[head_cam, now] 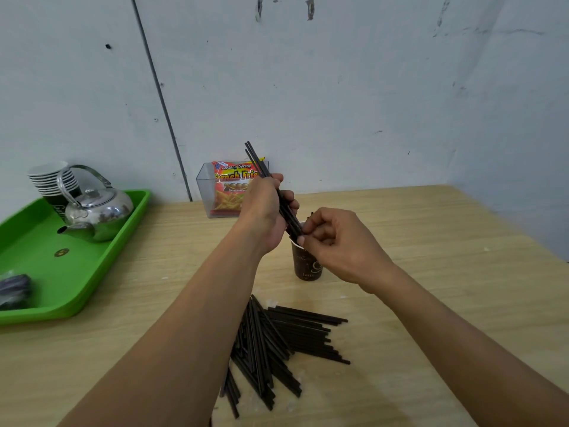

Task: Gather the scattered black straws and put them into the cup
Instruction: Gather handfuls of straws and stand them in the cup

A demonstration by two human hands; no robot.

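A dark brown paper cup stands upright on the wooden table. My left hand grips a small bunch of black straws, tilted with their lower ends at the cup's mouth. My right hand hovers over the cup's rim, its fingers pinched around the lower ends of the same bunch. A pile of several loose black straws lies fanned out on the table in front of the cup, between my forearms.
A green tray at the left holds a metal kettle, a stack of paper cups and a dark bundle. A clear box with a French fries packet stands against the wall behind the cup.
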